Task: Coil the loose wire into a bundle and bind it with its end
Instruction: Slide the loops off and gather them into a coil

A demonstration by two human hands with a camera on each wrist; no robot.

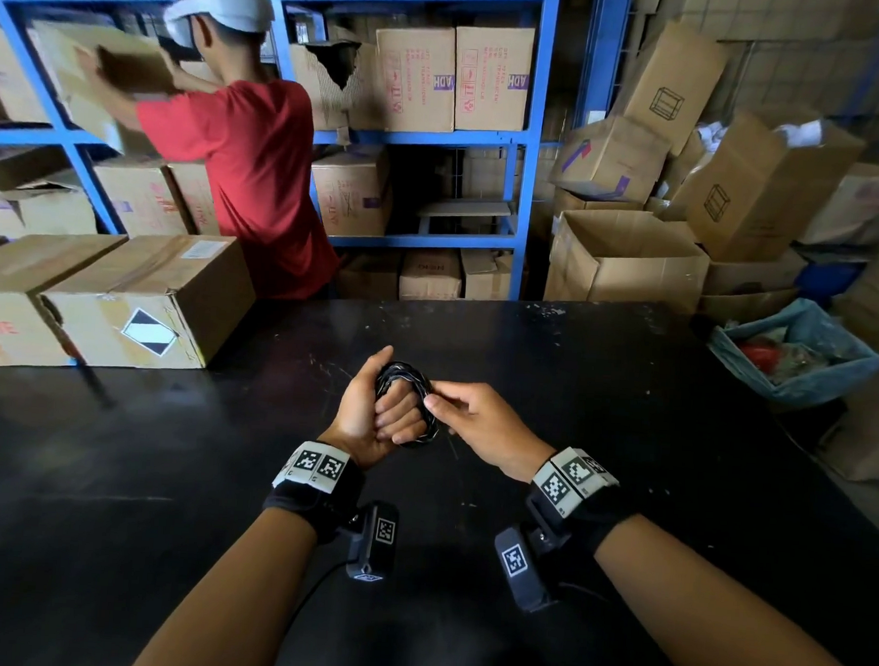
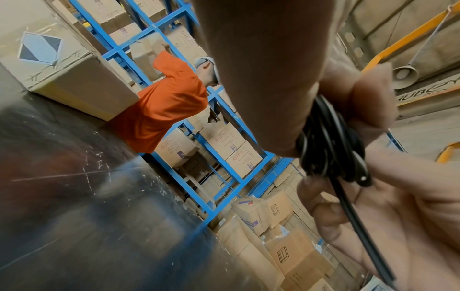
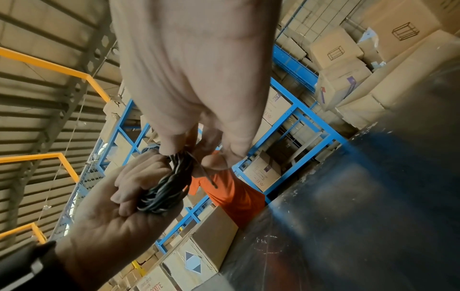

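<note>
A black wire is wound into a small coil (image 1: 406, 405) that I hold above the black table (image 1: 578, 392). My left hand (image 1: 378, 414) has its fingers curled through the coil (image 3: 165, 189), palm up. From the right, my right hand (image 1: 441, 404) pinches a strand at the coil's edge between thumb and fingertip. In the left wrist view the coil (image 2: 328, 141) sits against the left thumb, and one loose strand (image 2: 358, 222) runs down past the right hand's fingers (image 2: 331, 218). In the right wrist view a short wire end (image 3: 206, 175) sticks out below the pinch.
Taped cardboard boxes (image 1: 135, 304) stand on the table's far left. Behind the table a person in a red shirt (image 1: 251, 177) handles a box at blue shelving (image 1: 528, 147). Open boxes (image 1: 627, 256) and a bin with a blue liner (image 1: 796, 349) are at the right.
</note>
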